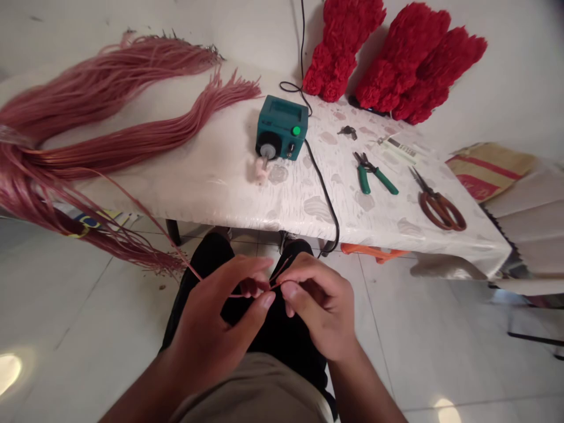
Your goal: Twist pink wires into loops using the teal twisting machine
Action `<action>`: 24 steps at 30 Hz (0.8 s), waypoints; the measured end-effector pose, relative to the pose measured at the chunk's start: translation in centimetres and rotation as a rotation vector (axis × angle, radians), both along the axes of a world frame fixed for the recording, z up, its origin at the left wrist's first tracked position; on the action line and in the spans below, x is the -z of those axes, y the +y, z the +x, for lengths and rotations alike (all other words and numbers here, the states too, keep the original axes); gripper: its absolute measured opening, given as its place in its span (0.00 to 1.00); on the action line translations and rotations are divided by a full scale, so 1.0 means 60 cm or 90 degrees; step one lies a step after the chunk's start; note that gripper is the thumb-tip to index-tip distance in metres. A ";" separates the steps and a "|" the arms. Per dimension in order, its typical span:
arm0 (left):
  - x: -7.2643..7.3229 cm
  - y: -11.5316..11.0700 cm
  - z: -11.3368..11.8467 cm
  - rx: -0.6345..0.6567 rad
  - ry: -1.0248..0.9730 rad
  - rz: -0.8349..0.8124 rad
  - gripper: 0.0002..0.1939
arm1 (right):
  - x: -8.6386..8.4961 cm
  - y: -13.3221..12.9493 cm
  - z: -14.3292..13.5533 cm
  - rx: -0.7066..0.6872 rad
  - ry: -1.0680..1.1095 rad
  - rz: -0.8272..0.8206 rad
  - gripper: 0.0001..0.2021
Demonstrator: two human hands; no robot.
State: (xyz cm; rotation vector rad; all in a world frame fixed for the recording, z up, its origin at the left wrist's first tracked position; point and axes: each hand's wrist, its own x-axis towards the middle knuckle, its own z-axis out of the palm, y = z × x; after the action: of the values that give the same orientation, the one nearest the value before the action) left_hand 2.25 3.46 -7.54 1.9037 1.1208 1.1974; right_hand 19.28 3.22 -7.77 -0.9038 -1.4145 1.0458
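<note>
Over my lap, my left hand [224, 317] pinches a thin pink strand [152, 218] between thumb and fingers. The strand runs up and left toward a large pink bundle [132, 147] lying on the table. Close beside, almost touching at the fingertips, my right hand [319, 302] is closed on the same strand near its end. A small orange-red spot shows on the strand between the two hands; its detail is too small to make out.
On the covered table [211, 194] stands a teal machine [282, 128] with a black cable [324, 188]. Green-handled pliers [372, 174], brown-handled scissors [438, 205], keys [349, 132] and red flower bundles [408, 59] are to its right. An orange stool [374, 252] shows beneath.
</note>
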 end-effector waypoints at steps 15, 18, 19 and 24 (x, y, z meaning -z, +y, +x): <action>-0.019 0.015 -0.012 0.080 0.020 0.096 0.12 | -0.004 0.002 -0.004 -0.007 -0.012 -0.049 0.05; -0.024 0.014 -0.015 0.081 0.017 0.030 0.11 | -0.007 0.003 -0.006 0.003 -0.029 -0.039 0.06; -0.026 0.014 -0.016 0.088 0.009 0.010 0.11 | -0.007 0.004 -0.007 0.003 -0.040 -0.033 0.06; -0.027 0.019 -0.024 0.124 -0.048 -0.170 0.09 | -0.011 0.007 -0.010 -0.045 -0.109 0.062 0.07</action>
State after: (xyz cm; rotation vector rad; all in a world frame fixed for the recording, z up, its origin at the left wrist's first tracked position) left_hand 0.81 4.58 -5.93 1.7048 0.9765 0.9534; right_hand 18.65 3.61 -7.12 -0.8945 -1.6353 0.9614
